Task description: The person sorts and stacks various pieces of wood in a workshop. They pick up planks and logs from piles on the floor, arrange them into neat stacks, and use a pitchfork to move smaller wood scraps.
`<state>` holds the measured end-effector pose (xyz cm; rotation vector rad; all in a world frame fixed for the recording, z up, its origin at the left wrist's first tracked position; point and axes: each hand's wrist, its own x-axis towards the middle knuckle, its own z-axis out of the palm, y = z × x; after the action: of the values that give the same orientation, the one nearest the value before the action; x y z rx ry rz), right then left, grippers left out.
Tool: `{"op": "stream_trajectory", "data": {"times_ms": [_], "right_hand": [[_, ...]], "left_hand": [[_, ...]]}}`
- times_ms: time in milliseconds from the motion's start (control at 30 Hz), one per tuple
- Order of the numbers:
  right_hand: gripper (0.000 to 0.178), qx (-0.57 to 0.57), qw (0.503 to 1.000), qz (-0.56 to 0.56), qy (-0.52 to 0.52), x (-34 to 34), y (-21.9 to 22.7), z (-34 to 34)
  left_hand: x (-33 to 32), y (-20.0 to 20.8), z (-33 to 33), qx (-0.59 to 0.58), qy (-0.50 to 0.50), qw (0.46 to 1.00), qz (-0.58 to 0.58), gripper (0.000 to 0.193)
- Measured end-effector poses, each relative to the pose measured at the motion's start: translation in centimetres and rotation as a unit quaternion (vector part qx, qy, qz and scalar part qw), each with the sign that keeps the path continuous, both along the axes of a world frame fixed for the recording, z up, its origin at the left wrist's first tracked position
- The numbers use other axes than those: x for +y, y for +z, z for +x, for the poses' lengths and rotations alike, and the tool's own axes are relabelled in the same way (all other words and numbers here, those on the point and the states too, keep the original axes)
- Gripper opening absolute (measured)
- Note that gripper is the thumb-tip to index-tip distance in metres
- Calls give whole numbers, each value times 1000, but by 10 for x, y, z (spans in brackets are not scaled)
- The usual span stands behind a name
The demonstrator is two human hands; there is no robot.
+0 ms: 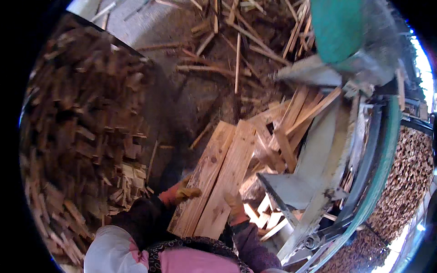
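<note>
head view, hands (pixel 236 210) clasping two planks (pixel 228 176), (partly curled)

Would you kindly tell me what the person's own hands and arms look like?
The left hand and right hand wear yellowish gloves with orange cuffs. The sleeves are dark purplish-brown; white fabric covers the upper left arm. I see no clear markings.
</note>
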<state>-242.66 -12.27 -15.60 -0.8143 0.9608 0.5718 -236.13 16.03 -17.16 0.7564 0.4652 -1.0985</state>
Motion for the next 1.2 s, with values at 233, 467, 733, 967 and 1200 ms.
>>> {"op": "stream_trajectory", "data": {"times_ms": [233, 467, 733, 967, 1200], "right_hand": [[44, -362, 904, -102, 200, -20, 113, 19], [48, -328, 879, -66, 340, -14, 222, 67], [55, -442, 746, -32, 497, 74, 371, 126], [62, -607, 561, 20, 562, 256, 534, 214], [65, -752, 356, -101, 545, 488, 666, 350]], "left_hand": [[4, 206, 57, -262, -14, 958, 115, 90], [22, 370, 2, -478, 175, 840, 187, 89], [47, 478, -60, -476, 383, 758, 229, 86], [155, 560, -68, -525, 484, 592, 373, 76], [346, 617, 25, -542, 266, 298, 739, 89]]}}
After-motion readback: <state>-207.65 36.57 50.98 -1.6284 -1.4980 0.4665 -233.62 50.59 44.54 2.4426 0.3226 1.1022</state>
